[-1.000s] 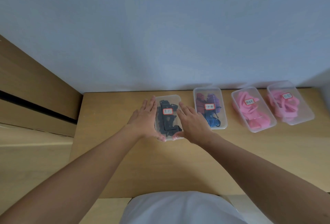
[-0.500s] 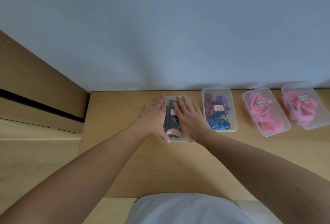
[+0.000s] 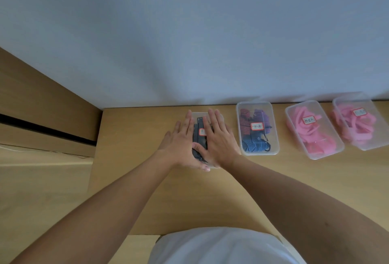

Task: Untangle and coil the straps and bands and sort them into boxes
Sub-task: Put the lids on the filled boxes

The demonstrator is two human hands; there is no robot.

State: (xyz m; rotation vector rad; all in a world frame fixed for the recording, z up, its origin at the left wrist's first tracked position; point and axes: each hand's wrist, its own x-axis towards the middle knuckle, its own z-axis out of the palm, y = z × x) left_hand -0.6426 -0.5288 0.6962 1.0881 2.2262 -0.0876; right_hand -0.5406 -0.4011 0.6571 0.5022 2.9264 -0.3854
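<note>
head | left hand (image 3: 181, 143) flat, fingers straight, pressing on lid of clear box of black straps (image 3: 199, 135) | right hand (image 3: 219, 139) flat beside it, fingers spread on same lid | box sits on wooden table (image 3: 134, 137), leftmost of four lidded boxes near wall

i see four clear glossy plastic boxes (image 3: 257, 128) with paper labels (image 3: 257, 126) on a matt, smooth wood table (image 3: 130, 148). the pink bands (image 3: 311, 129) look like soft cloth; the wall (image 3: 189, 32) is matt.
</note>
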